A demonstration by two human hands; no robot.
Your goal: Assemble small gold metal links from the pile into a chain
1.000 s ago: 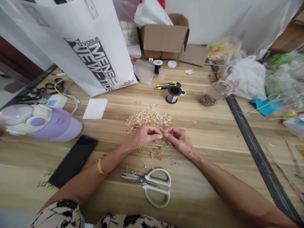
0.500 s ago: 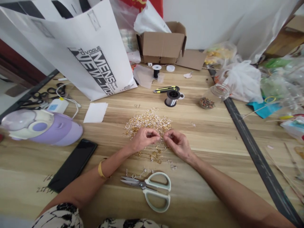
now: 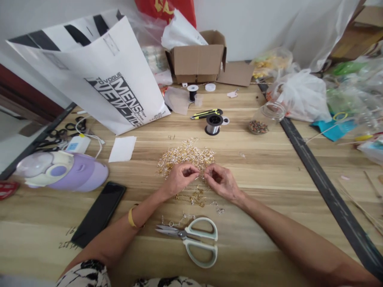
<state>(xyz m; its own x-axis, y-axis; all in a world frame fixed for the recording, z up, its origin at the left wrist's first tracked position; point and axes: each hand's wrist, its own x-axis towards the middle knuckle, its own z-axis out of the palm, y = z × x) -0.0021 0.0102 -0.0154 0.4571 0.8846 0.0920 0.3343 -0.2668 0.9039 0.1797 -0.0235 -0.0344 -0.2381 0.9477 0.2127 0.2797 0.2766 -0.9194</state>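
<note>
Left hand (image 3: 180, 178) and right hand (image 3: 223, 182) each press thumb to fingertips, any contents indiscernible, at the near edge of a tangled gold-and-silver metallic heap (image 3: 183, 155); pale-handled steel scissors (image 3: 182, 234) lie nearer the person.

White bag (image 3: 98, 75), 10 o'clock: black print reads "TO VOGUE MENS NEW-TIDE". Tabletop (image 3: 254, 167), 8 o'clock: handwritten "16" stands above "258" and unclear marks. Red bag (image 3: 182, 12), near 12 o'clock: gold characters, cut off.

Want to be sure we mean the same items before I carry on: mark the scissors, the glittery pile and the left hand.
Scissors (image 3: 181, 234): head view, on the pivot.
Glittery pile (image 3: 185, 153): head view, on its middle.
Left hand (image 3: 178, 180): head view, on its back.
</note>
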